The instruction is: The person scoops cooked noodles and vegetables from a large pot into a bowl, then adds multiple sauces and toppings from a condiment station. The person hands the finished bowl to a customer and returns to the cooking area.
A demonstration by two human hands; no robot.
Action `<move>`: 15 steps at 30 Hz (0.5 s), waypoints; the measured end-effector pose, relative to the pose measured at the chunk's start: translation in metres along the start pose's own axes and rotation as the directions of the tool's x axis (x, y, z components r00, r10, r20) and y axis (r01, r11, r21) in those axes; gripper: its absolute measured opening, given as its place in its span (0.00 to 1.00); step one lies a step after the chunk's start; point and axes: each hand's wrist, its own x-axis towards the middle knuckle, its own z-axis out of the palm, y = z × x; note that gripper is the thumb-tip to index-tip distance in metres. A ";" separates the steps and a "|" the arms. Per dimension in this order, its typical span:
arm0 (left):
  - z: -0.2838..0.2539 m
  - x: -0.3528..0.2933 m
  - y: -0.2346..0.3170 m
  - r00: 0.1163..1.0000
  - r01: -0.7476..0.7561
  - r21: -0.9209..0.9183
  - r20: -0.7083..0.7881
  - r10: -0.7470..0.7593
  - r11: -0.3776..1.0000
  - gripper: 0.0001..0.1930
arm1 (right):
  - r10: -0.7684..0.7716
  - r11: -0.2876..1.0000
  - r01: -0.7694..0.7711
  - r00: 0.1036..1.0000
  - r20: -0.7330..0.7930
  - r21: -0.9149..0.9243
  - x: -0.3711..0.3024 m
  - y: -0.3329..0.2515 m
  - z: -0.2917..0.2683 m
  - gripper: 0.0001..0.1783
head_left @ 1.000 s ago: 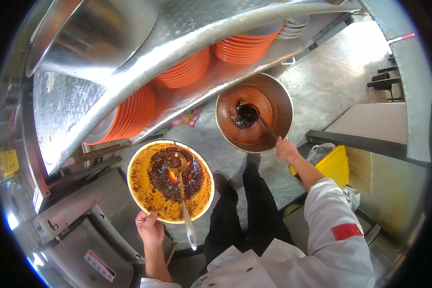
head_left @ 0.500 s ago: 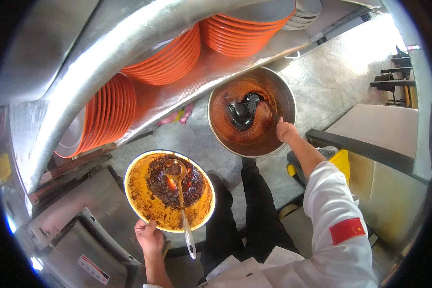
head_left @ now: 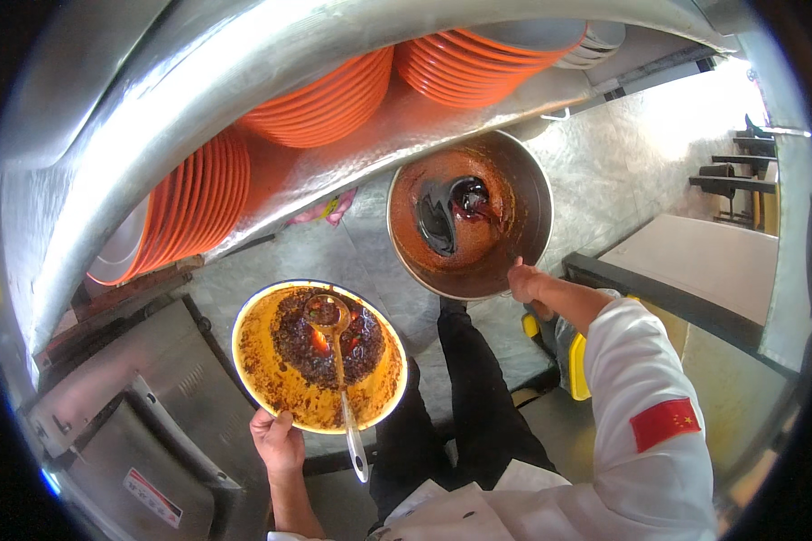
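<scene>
My left hand [head_left: 278, 440] grips the near-left rim of a white, blue-edged basin [head_left: 257, 394], thumb over the edge. Orange oil coats the basin's inside, and a dark, chunky chili sauce [head_left: 289, 338] lies in the far half. A metal ladle [head_left: 341, 379] leans in it, its bowl in the sauce and its pale handle end past the near rim. Ahead and right, a deep steel pot [head_left: 537, 212] holds reddish-brown sauce with a glossy black liquid [head_left: 438, 225]. My right hand [head_left: 523, 279] is closed at the pot's near-right rim; what its fingers hold is not clear.
Stacks of orange plates [head_left: 320, 104] stand on a metal shelf [head_left: 334, 171] beyond the basin. Steel equipment [head_left: 144, 433] is at the lower left. On the right are a pale-topped counter [head_left: 695, 261] and a yellow bin [head_left: 579, 365]. Grey tiled floor [head_left: 334, 248] shows between.
The black liquid in the pot has changed shape and spread, with a round dark patch beside it. My right hand has shifted slightly nearer. My left hand keeps its grip on the basin.
</scene>
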 end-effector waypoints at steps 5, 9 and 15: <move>-0.007 -0.002 -0.004 1.000 -0.002 -0.015 -0.020 0.002 1.000 0.11 | -0.147 0.989 0.147 0.989 0.003 0.029 0.011 -0.014 0.007 0.34; -0.009 -0.004 -0.003 0.999 0.033 0.001 -0.041 -0.033 0.999 0.11 | -0.204 0.972 0.206 0.979 -0.032 0.117 -0.010 -0.030 -0.017 0.21; -0.012 -0.005 -0.002 0.998 0.025 0.007 -0.053 -0.025 1.000 0.09 | -0.048 0.842 0.052 0.999 -0.022 0.537 -0.045 -0.066 -0.050 0.17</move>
